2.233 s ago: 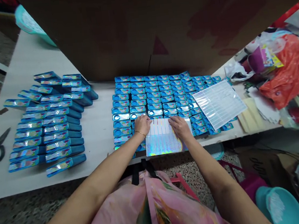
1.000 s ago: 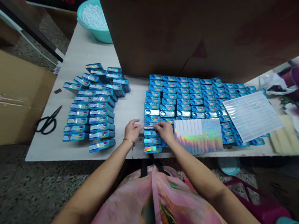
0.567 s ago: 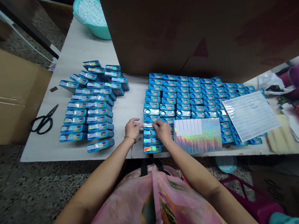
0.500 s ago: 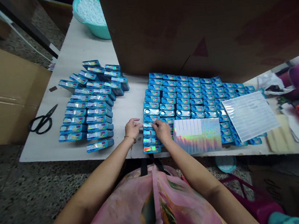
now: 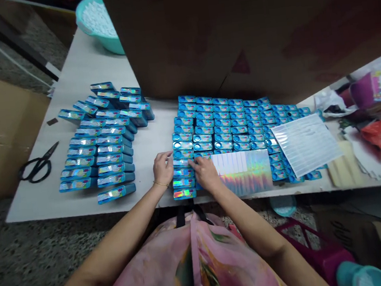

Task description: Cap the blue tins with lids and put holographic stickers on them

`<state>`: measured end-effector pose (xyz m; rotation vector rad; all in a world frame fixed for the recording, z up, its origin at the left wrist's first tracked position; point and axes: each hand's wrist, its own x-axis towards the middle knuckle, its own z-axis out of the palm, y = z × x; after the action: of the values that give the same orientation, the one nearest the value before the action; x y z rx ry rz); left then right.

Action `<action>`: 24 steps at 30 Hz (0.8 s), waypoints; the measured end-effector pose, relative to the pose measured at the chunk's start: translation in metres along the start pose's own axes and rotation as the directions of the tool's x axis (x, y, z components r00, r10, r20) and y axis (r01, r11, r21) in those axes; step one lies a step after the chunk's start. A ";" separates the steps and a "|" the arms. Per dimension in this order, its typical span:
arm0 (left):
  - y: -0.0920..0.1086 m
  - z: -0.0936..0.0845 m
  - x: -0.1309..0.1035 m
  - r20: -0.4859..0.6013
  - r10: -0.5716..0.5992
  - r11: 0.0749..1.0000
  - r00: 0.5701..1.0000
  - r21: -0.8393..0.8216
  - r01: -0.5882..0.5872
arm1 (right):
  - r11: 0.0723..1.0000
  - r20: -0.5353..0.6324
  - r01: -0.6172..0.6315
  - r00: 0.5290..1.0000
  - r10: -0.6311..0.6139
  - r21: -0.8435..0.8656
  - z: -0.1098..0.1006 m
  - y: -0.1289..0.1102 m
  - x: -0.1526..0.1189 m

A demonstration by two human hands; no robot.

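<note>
Blue boxes (image 5: 182,153), small and flat-topped, stand in tight rows in front of me. My left hand (image 5: 164,170) rests against the left side of the nearest column, its fingers stretched out and holding nothing. From the other side, my right hand (image 5: 207,173) reaches over, its fingertips touching a box top (image 5: 181,163) with a shiny strip on it. The nearest boxes in this column carry shiny holographic strips (image 5: 184,193). Beside my right hand lies a holographic sticker sheet (image 5: 245,173) on top of other boxes.
More boxes with shiny tops (image 5: 115,158) stand at left, near black scissors (image 5: 35,167). A whitish striped sheet (image 5: 307,143) covers boxes at right. A turquoise basin (image 5: 110,44) of white pieces sits at the back. A large cardboard box (image 5: 195,37) borders the far side.
My right fingers have gone from a pinch at the box top to lying on it. My left hand has moved up against the column's side. The whole view has shifted slightly.
</note>
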<state>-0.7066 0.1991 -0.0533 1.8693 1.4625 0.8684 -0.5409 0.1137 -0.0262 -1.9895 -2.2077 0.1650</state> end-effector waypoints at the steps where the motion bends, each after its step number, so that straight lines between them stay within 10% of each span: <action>1: 0.014 0.004 0.002 0.021 0.080 0.997 0.997 0.018 -0.081 | 0.998 -0.080 -0.040 0.996 0.043 0.040 -0.006 0.015 -0.007; 6: 0.083 0.057 0.014 0.334 0.345 0.914 0.877 0.095 -0.395 | 0.952 -0.425 -0.282 0.852 0.306 0.120 -0.043 0.124 -0.053; 11: 0.114 0.111 0.021 0.514 0.220 0.919 0.829 0.177 -0.353 | 0.961 -0.215 -0.255 0.949 0.229 -0.103 -0.045 0.193 -0.065; 18: 0.110 0.124 0.017 0.365 0.173 0.951 0.915 0.180 -0.252 | 0.980 -0.139 -0.089 0.988 0.064 -0.180 -0.025 0.193 -0.083; 24: 0.101 0.124 0.021 0.336 0.211 0.932 0.918 0.214 -0.292 | 0.935 -0.335 -0.141 0.907 0.254 0.326 -0.096 0.143 -0.101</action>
<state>-0.5455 0.1900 -0.0462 2.3107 1.2006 0.4778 -0.3723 0.0263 0.0360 -1.8902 -1.6393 0.1199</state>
